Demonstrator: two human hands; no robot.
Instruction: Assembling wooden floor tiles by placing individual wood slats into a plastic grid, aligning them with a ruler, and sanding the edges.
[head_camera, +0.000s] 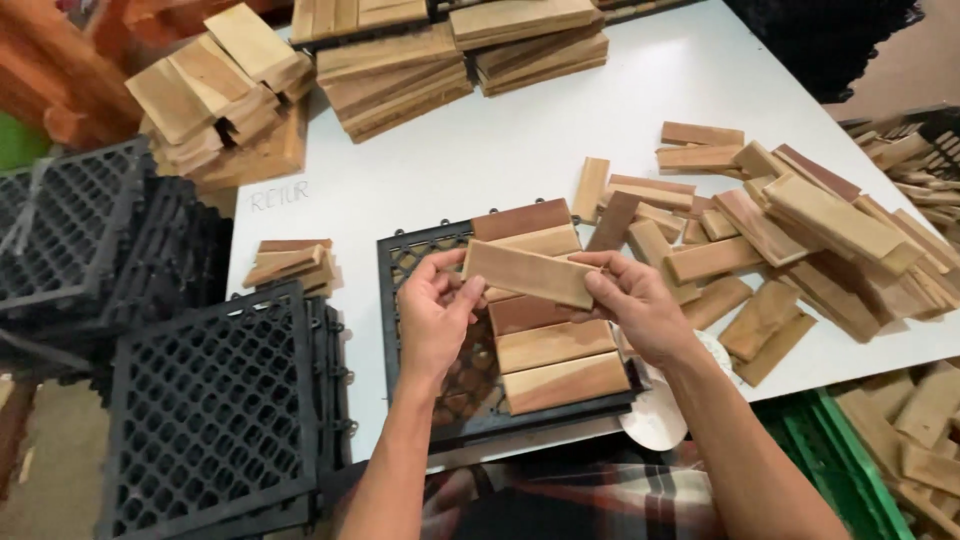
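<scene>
Both hands hold one light wooden slat (528, 273) just above a black plastic grid tile (405, 262) on the white table (520, 140). My left hand (432, 312) grips the slat's left end, my right hand (632, 300) its right end. Several wooden slats (552, 360) lie side by side on the right half of the grid tile. The tile's left half shows bare mesh.
A loose heap of short slats (800, 240) lies to the right. Stacked slats (400, 75) stand at the table's far edge, a small stack (288, 262) at left. Black grid tiles (210, 400) are piled at lower left. A green crate (830, 450) is at lower right.
</scene>
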